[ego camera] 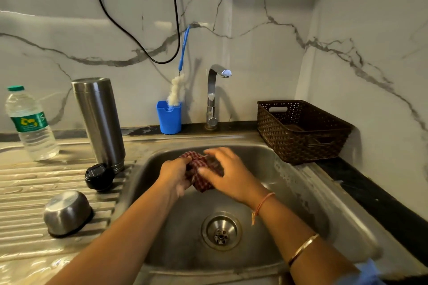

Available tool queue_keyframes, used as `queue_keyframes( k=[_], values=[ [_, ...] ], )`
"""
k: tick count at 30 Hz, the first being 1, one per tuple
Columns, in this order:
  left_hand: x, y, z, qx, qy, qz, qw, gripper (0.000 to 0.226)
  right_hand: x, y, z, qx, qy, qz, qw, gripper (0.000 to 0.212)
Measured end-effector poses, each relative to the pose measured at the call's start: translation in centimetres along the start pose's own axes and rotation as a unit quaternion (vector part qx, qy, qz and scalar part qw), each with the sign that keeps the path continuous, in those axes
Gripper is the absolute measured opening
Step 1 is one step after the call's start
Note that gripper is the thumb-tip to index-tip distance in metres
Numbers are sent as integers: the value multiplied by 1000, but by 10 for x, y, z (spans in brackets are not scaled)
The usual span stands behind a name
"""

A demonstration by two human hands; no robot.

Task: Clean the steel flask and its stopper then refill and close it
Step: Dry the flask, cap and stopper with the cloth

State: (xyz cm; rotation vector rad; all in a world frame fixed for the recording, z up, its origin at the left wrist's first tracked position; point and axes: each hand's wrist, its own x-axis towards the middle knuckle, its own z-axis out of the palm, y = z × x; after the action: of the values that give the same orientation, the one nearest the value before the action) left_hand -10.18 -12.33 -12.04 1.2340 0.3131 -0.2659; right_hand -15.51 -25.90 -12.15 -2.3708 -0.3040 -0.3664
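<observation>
Cloth (203, 173), red-checked, bunched: held between both hands above the sink (301, 192) basin.
Left hand (174, 174): fingers curled tight round the cloth's near-left end.
Right hand (228, 176): cupped over the cloth's right side, thumb pressing in, fingers arched across the top.
Steel flask (99, 120): upright on the drainboard, well to the left of the left hand and beyond it; apparently mouth down, untouched.
Stopper (99, 177): black, just left of the left hand, at the flask's foot.
Steel cup (67, 213): inverted, left of the left forearm.
Water bottle (30, 125): capped, farthest left.
Bottle brush (176, 90) and tap (214, 95): beyond the hands; no stream visible.
Step, as judged: wringing or working the cloth before wiping.
Method advised: keep the bundle low over the basin so drips fall inside; twist the hands in opposite directions; regrip toward the middle; squeeze until only damp, lest the flask be left streaked.
</observation>
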Motion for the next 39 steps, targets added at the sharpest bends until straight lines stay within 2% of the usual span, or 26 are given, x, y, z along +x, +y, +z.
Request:
queue_keyframes(
  k=[3,6,8,10,11,13,15,17,19,22,24,25,27,30,33,36,39],
  values=[
    [-1,2,3,5,-3,0,1000,24,-3,-4,13,-174,-67,-36,982,76],
    [-4,7,5,-14,-18,-9,1000,19,-3,-5,13,-269,-5,-84,960,73],
    [-7,11,5,-13,-37,-17,999,18,-1,-4,8,-217,13,-90,972,63],
    [-11,16,4,2,-56,-23,998,13,1,-3,3,-51,-2,-29,998,48],
    [-15,18,3,5,-68,-26,997,12,1,-3,0,44,-2,17,999,39],
    [-20,22,2,-10,-91,-31,995,18,3,-1,-6,175,35,101,979,24],
    [-22,24,1,-5,-85,-10,996,28,4,3,-12,253,72,166,950,18],
    [-25,25,1,55,-80,37,995,32,4,4,-14,338,85,205,915,17],
    [-32,25,1,114,-130,67,983,35,4,4,-15,397,86,222,887,17],
    [-40,23,2,231,-222,97,942,60,5,4,-15,415,84,231,876,21],
    [-41,21,5,300,-212,133,920,75,6,4,-16,443,82,243,859,24],
    [-40,20,6,329,-192,155,911,73,5,5,-16,456,80,249,851,25],
    [-38,18,8,373,-156,191,895,52,5,5,-16,455,73,251,851,27],
    [-39,13,11,400,-161,216,876,34,6,3,-12,441,49,245,862,30],
    [-36,12,10,362,-132,229,894,17,7,1,-12,455,32,249,854,34],
    [-34,16,9,314,-86,242,914,21,5,2,-16,468,39,255,845,29],
    [-33,19,9,339,-61,287,894,27,3,1,-19,444,19,240,863,19]
  ],
)
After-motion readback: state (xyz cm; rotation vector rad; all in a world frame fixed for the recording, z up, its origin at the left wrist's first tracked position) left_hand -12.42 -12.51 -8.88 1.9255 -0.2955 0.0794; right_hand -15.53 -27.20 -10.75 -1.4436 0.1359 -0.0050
